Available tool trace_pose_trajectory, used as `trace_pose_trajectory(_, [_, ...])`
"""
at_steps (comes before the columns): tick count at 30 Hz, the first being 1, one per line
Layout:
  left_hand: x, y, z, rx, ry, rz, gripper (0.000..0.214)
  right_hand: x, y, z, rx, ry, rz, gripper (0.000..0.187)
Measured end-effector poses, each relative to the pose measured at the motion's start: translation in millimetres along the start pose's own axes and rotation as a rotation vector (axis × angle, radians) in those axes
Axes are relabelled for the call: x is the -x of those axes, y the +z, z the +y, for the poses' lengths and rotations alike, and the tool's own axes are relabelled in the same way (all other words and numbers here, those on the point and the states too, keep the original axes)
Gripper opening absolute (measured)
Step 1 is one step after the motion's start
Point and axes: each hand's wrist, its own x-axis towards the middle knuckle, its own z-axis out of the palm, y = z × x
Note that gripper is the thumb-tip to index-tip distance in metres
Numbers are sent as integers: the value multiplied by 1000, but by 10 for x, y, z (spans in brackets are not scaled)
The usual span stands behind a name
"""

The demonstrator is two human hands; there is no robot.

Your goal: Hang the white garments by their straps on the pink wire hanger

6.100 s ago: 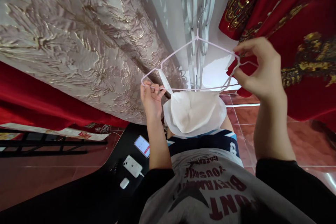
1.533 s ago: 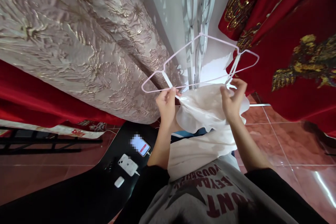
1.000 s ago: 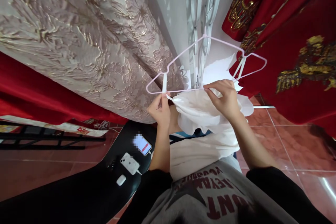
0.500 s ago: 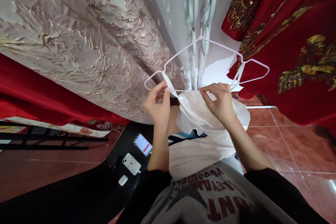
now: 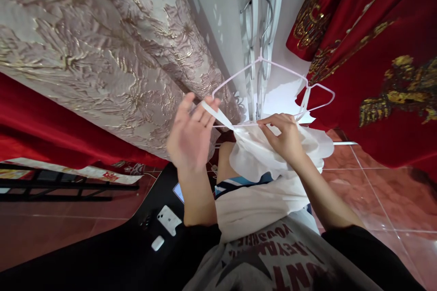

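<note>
A pale pink clothes hanger (image 5: 285, 67) is held in front of me with a white garment (image 5: 252, 154) on it. One white strap (image 5: 303, 105) loops over the hanger's right shoulder. The left strap (image 5: 218, 113) is pulled out sideways across the fingertips of my left hand (image 5: 193, 138). That hand has its palm turned up and its fingers apart, and it covers the hanger's left end. My right hand (image 5: 282, 134) pinches the bottom bar of the hanger at its middle, just above the garment. The lower part of the garment lies over my lap.
Behind the hanger stands a white metal rack (image 5: 254, 18). A floral brocade curtain (image 5: 112, 54) hangs to the left, red embroidered cloth (image 5: 385, 100) to the right. On a black seat (image 5: 112, 250) lie a white phone (image 5: 169, 219), a small white case (image 5: 157, 243) and another, partly hidden phone (image 5: 178, 192).
My left hand has opened from a pinch at the strap, turned palm up and drawn the strap outward to the left. The right hand keeps its pinch while the hanger has tilted slightly.
</note>
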Motion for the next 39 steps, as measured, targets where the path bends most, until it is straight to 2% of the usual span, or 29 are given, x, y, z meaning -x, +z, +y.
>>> trace_pose_trajectory(2, [-22,-81,66,111,41,60,40,-3,2,-10,-13,-1,-2,12])
trace_pose_trajectory(4, [-3,-199,24,114,137,186,35,0,-7,-6,-9,6,6,12])
trace_pose_trajectory(7, [83,-337,-207,60,241,449,36,17,-27,11,-16,2,11,15])
trace_pose_trajectory(9, [149,-323,-399,73,172,537,36,36,-25,-5,-34,-9,-7,17])
trace_pose_trajectory(11, [202,-201,-558,105,-7,462,34,65,-4,-61,-68,-28,-48,21])
trace_pose_trajectory(13, [240,-8,-654,157,-159,294,31,105,21,-139,-121,-70,-102,28])
trace_pose_trajectory(15, [267,183,-690,210,-185,171,24,155,25,-190,-189,-119,-129,34])
trace_pose_trajectory(16, [276,257,-693,232,-160,144,22,178,11,-190,-221,-120,-87,35])
trace_pose_trajectory(18, [287,343,-691,251,-94,136,27,211,-58,-128,-261,-37,151,32])
trace_pose_trajectory(20, [288,355,-697,230,-58,140,31,205,-178,-6,-255,136,404,31])
trace_pose_trajectory(21, [285,344,-705,207,-54,141,33,184,-252,56,-240,219,440,31])
trace_pose_trajectory(22, [280,330,-715,178,-54,142,35,152,-330,105,-220,282,393,29])
trace_pose_trajectory(24, [266,301,-737,109,-51,147,40,59,-480,133,-172,331,168,15])
trace_pose_trajectory(25, [257,290,-745,74,-42,154,42,3,-547,110,-161,327,79,15])
trace_pose_trajectory(27, [238,273,-751,21,-19,166,45,-119,-656,21,-204,298,35,23])
trace_pose_trajectory(30, [222,246,-735,2,-12,153,45,-295,-753,-33,-405,287,177,13])
trace_pose_trajectory(32, [223,225,-715,27,-26,118,43,-365,-774,81,-539,331,317,16])
trace_pose_trajectory(33, [226,214,-705,45,-28,103,41,-370,-772,175,-586,353,430,16])
trace_pose_trajectory(35, [233,196,-689,72,-15,99,39,-299,-748,368,-626,357,727,12])
trace_pose_trajectory(36, [234,190,-686,72,-10,111,39,-223,-728,435,-616,305,896,9])
trace_pose_trajectory(37, [235,186,-685,63,-14,125,39,-128,-705,464,-600,255,1005,11])
trace_pose_trajectory(39, [235,195,-695,45,-55,136,42,80,-651,396,-581,184,1074,17])
